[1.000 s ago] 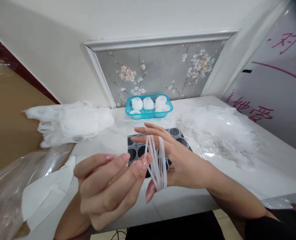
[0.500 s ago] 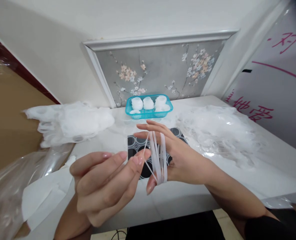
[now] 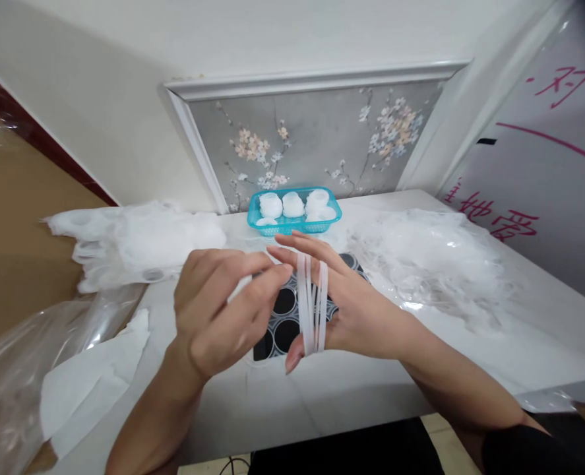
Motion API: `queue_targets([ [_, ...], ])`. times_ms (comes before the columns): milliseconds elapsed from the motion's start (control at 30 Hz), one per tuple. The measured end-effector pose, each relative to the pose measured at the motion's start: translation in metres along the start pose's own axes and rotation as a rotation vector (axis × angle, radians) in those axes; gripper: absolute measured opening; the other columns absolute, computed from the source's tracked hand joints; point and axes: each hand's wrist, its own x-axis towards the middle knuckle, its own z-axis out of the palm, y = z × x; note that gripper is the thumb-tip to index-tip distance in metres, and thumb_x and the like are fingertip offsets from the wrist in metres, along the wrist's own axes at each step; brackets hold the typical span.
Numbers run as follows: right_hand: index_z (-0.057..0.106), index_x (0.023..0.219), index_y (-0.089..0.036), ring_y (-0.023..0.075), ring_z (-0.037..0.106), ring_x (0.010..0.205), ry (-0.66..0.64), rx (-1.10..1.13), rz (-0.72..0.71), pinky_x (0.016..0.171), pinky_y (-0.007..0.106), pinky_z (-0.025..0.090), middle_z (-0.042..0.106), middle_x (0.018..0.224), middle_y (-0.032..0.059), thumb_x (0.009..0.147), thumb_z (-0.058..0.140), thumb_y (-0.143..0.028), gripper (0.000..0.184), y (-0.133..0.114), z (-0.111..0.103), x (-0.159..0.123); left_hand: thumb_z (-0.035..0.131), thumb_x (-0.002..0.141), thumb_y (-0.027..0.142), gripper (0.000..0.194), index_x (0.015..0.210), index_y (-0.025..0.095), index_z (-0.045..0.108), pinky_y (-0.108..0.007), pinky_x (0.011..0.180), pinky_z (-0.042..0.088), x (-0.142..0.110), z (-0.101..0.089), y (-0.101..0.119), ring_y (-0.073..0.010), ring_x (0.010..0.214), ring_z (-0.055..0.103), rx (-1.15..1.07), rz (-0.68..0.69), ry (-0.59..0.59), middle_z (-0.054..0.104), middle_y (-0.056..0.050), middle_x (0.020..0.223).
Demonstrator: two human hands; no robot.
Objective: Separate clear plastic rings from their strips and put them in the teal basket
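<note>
White bands (image 3: 304,303) are being held stretched around the spread thumb and fingers of the right hand (image 3: 354,307), above a black patterned mat (image 3: 287,335), while the left hand (image 3: 223,307) is being held nearby, fingertips together, though whether anything is being pinched cannot be told.

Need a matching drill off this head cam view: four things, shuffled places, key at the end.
1. thin white stretchy bands
2. teal rectangular plastic basket
3. black-and-grey circle-patterned mat
4. tangled translucent white heap

A. at the back, below the grey floral panel
B. right side of the white table
C. looped around the right hand
D. mid-table, partly hidden

Pairs: 1-C, 2-A, 3-D, 4-B
</note>
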Motion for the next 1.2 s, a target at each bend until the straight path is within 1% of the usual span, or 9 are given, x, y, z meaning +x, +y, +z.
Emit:
queue_targets([
  [67,0.020,0.147,-0.028,0.0336,0.020,0.141,0.009,-0.034,0.007,0.112,0.055,0.028,0.027,0.151,0.0093,0.067,0.073,-0.058,0.100,0.000,0.000,0.000,0.070,0.073,0.015,0.020,0.088,0.027,0.065,-0.032,0.072,0.049,0.007,0.008,0.013,-0.0173,0.077,0.062,-0.073,-0.080,0.021,0.068,0.002,0.084],
  [167,0.018,0.148,-0.026,0.0320,0.019,0.142,0.021,-0.073,-0.022,0.114,0.053,0.026,0.028,0.151,0.0089,0.068,0.071,-0.061,0.102,0.001,0.002,0.000,0.065,0.079,0.017,0.012,0.085,0.024,0.057,-0.025,0.056,0.045,0.009,0.010,0.032,-0.0123,0.064,0.058,-0.260,-0.347,0.044,0.064,0.003,0.076],
  [233,0.019,0.148,-0.023,0.0299,0.019,0.142,0.023,-0.092,-0.052,0.116,0.050,0.024,0.030,0.150,0.0096,0.068,0.070,-0.062,0.102,0.002,0.004,0.000,0.066,0.079,0.020,0.014,0.084,0.024,0.053,-0.022,0.047,0.038,0.009,0.007,0.037,-0.0087,0.054,0.052,-0.350,-0.458,-0.029,0.062,0.005,0.071],
  [300,0.020,0.148,-0.021,0.0289,0.019,0.142,0.014,-0.110,-0.055,0.116,0.049,0.023,0.031,0.149,0.0102,0.069,0.069,-0.062,0.101,0.003,0.006,0.001,0.068,0.078,0.024,0.021,0.084,0.024,0.047,-0.020,0.041,0.032,0.010,0.004,0.035,-0.0061,0.046,0.045,-0.412,-0.508,-0.140,0.062,0.007,0.070],
  [400,0.024,0.147,-0.024,0.0299,0.018,0.142,-0.018,-0.132,-0.031,0.116,0.053,0.021,0.030,0.151,0.0084,0.069,0.067,-0.064,0.097,0.005,0.007,0.002,0.072,0.074,0.025,0.034,0.081,0.025,0.039,-0.018,0.035,0.028,0.014,0.000,0.026,-0.0040,0.039,0.041,-0.477,-0.547,-0.267,0.063,0.007,0.073],
  [533,0.032,0.143,-0.030,0.0318,0.018,0.142,-0.085,-0.169,-0.038,0.116,0.056,0.017,0.026,0.153,0.0040,0.069,0.067,-0.065,0.089,0.006,0.006,0.003,0.074,0.070,0.024,0.039,0.079,0.024,0.036,-0.019,0.030,0.026,0.016,0.000,0.023,-0.0027,0.033,0.036,-0.487,-0.560,-0.361,0.063,0.007,0.069],
  [700,0.030,0.145,-0.031,0.0314,0.018,0.142,-0.089,-0.189,-0.032,0.117,0.055,0.017,0.027,0.153,0.0033,0.069,0.066,-0.065,0.090,0.007,0.007,0.003,0.069,0.073,0.019,0.041,0.079,0.025,0.029,-0.017,0.031,0.025,0.016,0.003,0.027,-0.0028,0.034,0.035,-0.537,-0.593,-0.369,0.069,0.006,0.072],
  [900,0.033,0.143,-0.032,0.0328,0.018,0.142,-0.089,-0.170,-0.012,0.115,0.057,0.019,0.029,0.152,0.0034,0.067,0.068,-0.066,0.091,0.007,0.008,0.003,0.071,0.072,0.021,0.043,0.080,0.025,0.028,-0.018,0.031,0.027,0.017,0.004,0.024,-0.0042,0.033,0.040,-0.596,-0.619,-0.392,0.069,0.007,0.071],
  [1200,0.032,0.144,-0.030,0.0314,0.020,0.142,-0.060,-0.159,-0.040,0.115,0.056,0.021,0.029,0.152,0.0043,0.069,0.070,-0.060,0.089,0.008,0.009,0.004,0.067,0.074,0.016,0.041,0.080,0.024,0.028,-0.017,0.034,0.029,0.016,0.003,0.024,-0.0040,0.036,0.045,-0.534,-0.597,-0.373,0.069,0.006,0.074],
])
